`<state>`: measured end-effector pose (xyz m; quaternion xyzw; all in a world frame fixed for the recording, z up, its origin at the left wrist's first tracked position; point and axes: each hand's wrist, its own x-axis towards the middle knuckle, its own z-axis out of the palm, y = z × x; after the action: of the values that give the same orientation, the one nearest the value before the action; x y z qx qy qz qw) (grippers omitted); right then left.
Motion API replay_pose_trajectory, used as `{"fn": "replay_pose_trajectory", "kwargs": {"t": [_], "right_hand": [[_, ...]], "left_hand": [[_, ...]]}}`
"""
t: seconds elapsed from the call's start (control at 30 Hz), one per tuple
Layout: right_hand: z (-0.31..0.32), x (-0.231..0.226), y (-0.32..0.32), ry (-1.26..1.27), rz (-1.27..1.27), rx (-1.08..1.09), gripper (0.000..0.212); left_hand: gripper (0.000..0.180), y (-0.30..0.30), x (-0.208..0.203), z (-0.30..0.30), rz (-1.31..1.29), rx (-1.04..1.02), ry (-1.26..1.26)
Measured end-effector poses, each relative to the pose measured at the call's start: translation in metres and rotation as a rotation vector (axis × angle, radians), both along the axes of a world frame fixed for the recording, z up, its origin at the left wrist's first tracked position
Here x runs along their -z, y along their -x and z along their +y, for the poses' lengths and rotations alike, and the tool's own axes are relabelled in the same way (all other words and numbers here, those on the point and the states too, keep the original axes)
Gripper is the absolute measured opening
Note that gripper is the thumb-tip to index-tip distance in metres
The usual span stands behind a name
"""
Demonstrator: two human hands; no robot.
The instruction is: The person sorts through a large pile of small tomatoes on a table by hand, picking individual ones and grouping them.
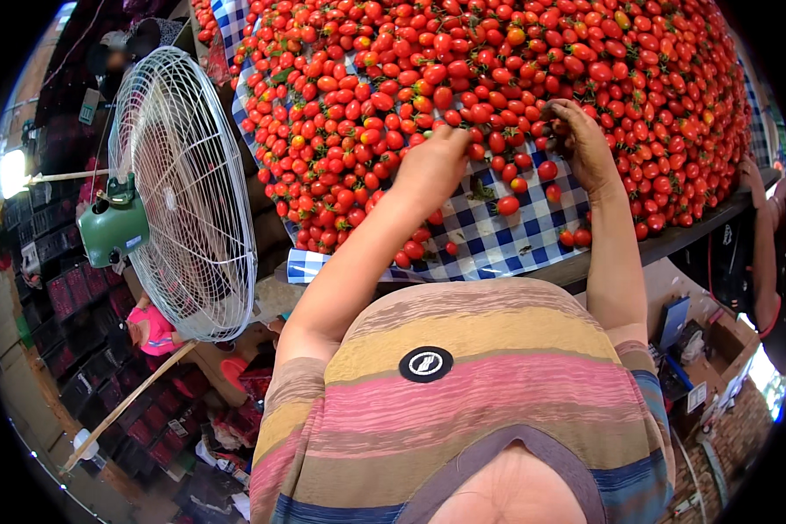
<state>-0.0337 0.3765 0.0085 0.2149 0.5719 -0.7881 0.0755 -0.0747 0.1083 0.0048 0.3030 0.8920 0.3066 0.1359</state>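
Observation:
A wide heap of small red cherry tomatoes (463,67) covers the table in front of me, several with green stems. My left hand (437,166) reaches into their near edge with its fingers curled down; the fingertips and anything in them are hidden. To the right, my right hand (581,144) is at the heap with bent fingers and a gap between fingers and thumb. Tomatoes lie right beside those fingertips, but none is plainly gripped. Between my forearms, a blue-and-white checked cloth (489,231) shows, with a few loose tomatoes on it.
A large round fan (183,192) with a wire guard and green motor stands close on the left. Dark crates (87,349) stack beyond it. Another person's arm (764,244) reaches to the table at the right. An open cardboard box (720,354) sits below on that side.

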Motion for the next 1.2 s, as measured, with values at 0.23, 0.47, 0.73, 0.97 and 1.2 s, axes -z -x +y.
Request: {"fn": "replay_pose_trajectory", "kwargs": {"t": [0.23,0.47,0.73,0.97,1.2], "right_hand": [[-0.059,-0.008,0.004,0.653,-0.135,0.154,0.047],[-0.003,0.017,0.011,1.127,0.119,0.085,0.041],[0.000,0.023,0.018,1.152,0.105,0.014,0.041],[0.017,0.035,0.019,1.044,0.067,0.087,0.039],[0.009,0.028,0.016,0.981,0.080,0.098,0.039]], "left_hand": [[0.048,0.023,-0.079,0.051,0.154,0.096,-0.371],[0.052,0.067,0.002,-0.076,0.623,-0.507,0.165],[0.077,-0.054,0.002,-0.075,0.208,-0.197,0.288],[0.094,-0.068,-0.037,-0.152,0.042,-0.324,0.595],[0.040,-0.066,-0.058,-0.162,0.150,-0.367,0.384]]}}
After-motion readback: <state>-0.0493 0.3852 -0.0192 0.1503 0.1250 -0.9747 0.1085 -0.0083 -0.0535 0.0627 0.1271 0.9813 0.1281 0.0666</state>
